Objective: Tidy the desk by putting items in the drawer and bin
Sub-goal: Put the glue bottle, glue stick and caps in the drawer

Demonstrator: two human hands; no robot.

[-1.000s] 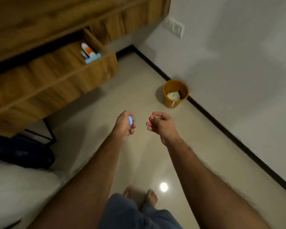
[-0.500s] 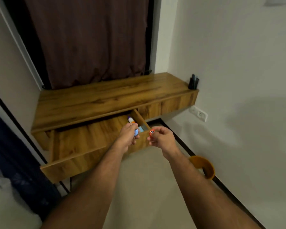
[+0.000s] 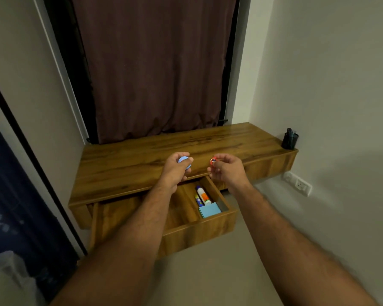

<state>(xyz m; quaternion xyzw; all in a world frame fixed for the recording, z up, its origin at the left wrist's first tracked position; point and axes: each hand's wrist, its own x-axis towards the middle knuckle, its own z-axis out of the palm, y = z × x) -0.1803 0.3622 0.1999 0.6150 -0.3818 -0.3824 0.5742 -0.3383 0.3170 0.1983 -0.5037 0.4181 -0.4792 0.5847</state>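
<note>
Two small things are held above the desk (image 3: pixel 142 155), near its front edge: a blue round object (image 3: pixel 184 162) in the curled fingers of the left hand (image 3: pixel 175 168), and a small red object (image 3: pixel 213 161) pinched by the fingertips of the right hand (image 3: pixel 227 170). Both forearms reach forward over the open drawer (image 3: pixel 197 230), where a glue stick (image 3: pixel 202 195) and a blue notepad (image 3: pixel 209 211) lie in the right compartment. A black pen holder (image 3: pixel 289 139) stands at the far right corner of the desk.

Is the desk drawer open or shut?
Open: the drawer is pulled out below the desk top, showing a glue stick and blue notepad.
</note>
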